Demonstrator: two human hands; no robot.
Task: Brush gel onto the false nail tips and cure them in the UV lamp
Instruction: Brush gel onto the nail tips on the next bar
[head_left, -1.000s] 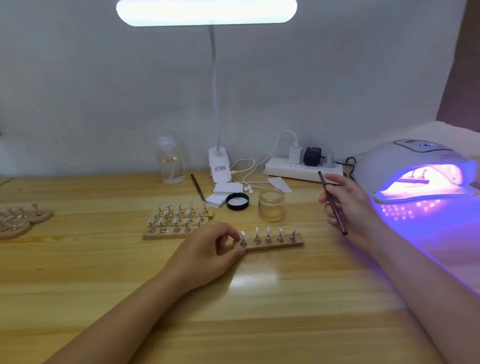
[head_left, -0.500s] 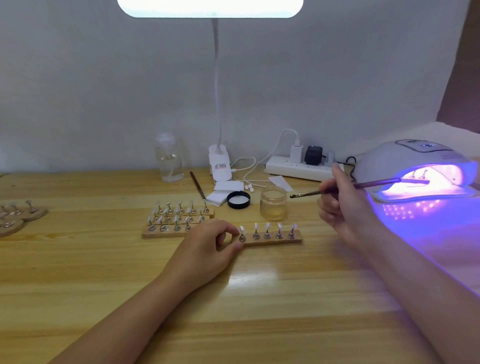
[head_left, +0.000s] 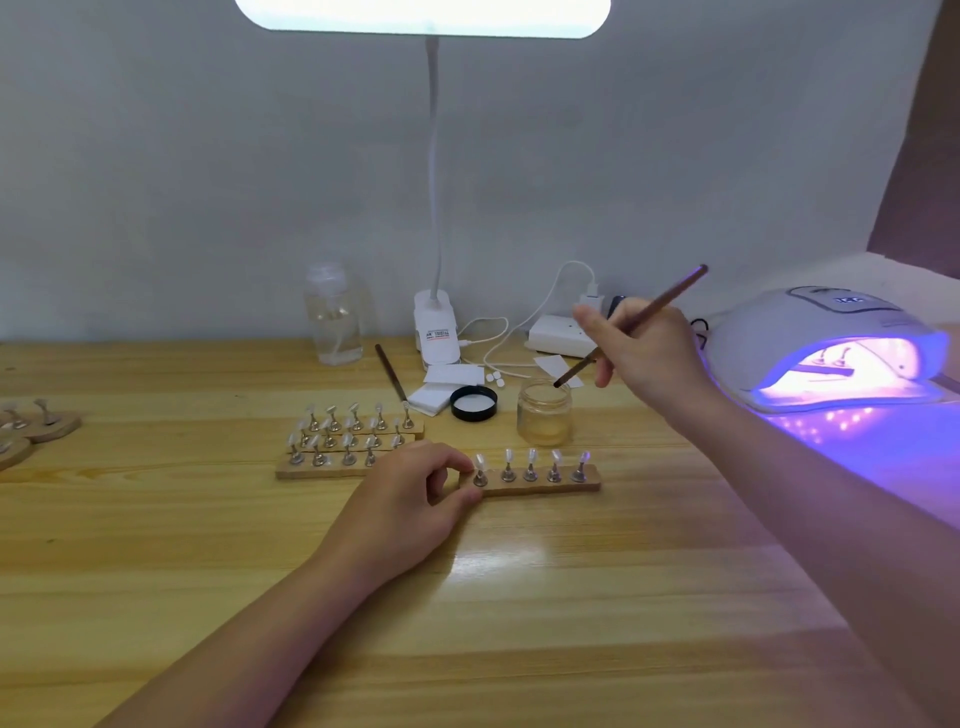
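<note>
False nail tips (head_left: 530, 457), five on metal stands, sit in a row on a wooden strip (head_left: 540, 486) near the table's (head_left: 519, 623) centre. The left hand (head_left: 410, 506) pinches the strip's left end between curled fingers and thumb. The right hand (head_left: 644, 353) grips a brush (head_left: 631, 326), tilted, its tip at the mouth of an open gel jar (head_left: 544, 413). Right: lit UV lamp (head_left: 826, 338). Behind the strip: the jar's black lid (head_left: 473, 402).

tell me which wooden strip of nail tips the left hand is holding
The single-row strip nearest the person, with five nail tips, right of the stacked strips. The left hand pinches its left end; the others lie untouched behind.
</note>
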